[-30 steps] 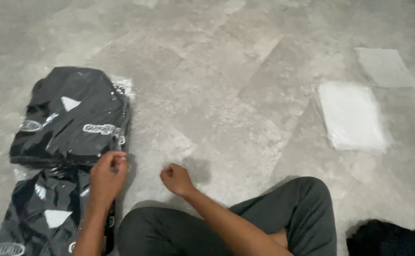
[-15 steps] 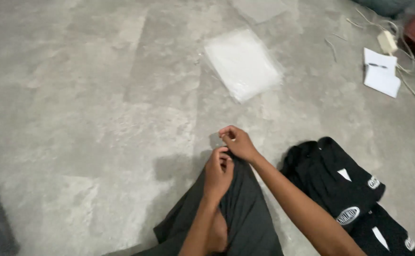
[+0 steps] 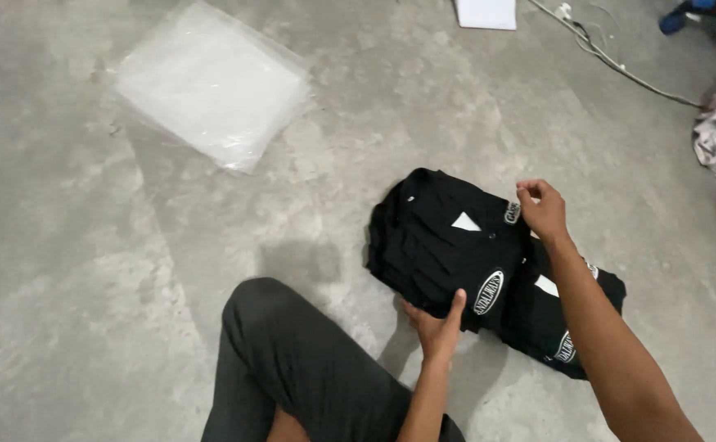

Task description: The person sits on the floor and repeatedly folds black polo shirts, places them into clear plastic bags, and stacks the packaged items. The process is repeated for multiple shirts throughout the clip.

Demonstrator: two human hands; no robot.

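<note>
Two folded black shirts (image 3: 448,245), both hands (image 3: 438,326) gripping the top one.

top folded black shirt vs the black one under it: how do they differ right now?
The top folded black shirt is in both hands: the left hand grips its near edge and the right hand pinches its far corner. The lower folded black shirt is untouched. The top one shows almost whole; the lower one is half covered and sticks out to the right. Both are black, folded, carry oval white patches and lie on the grey concrete floor.
</note>
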